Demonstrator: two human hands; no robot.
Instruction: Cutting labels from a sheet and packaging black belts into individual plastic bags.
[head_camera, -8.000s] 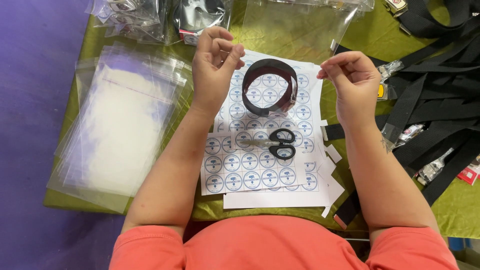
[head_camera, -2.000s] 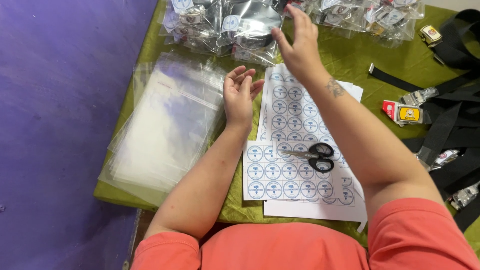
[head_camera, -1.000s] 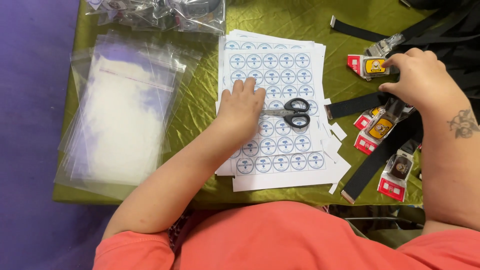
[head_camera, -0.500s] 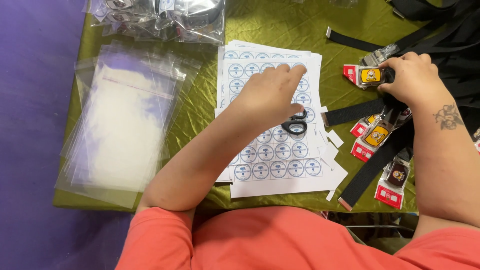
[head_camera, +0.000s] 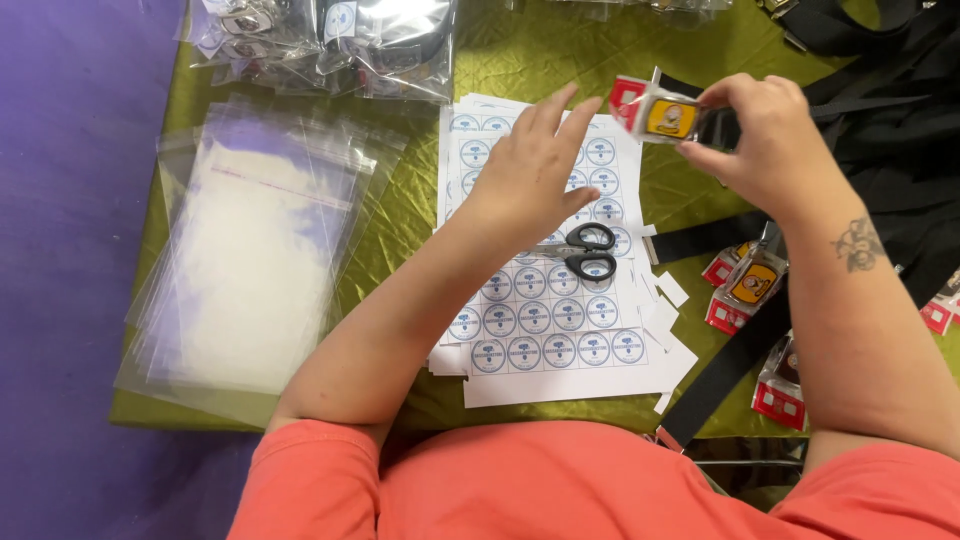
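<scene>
Right hand (head_camera: 770, 140) pinches a red-and-yellow tagged buckle (head_camera: 660, 112) on a black strap, lifted above the table (head_camera: 420, 215). Left hand (head_camera: 535, 175) released, fingers spread, reaching toward it over the sticker sheets (head_camera: 545, 320). Scissors (head_camera: 585, 250) lie just below my wrist. Risk, I judge: the trailing strap could drag loose paper offcuts (head_camera: 665, 300) or snag the scissors.
</scene>
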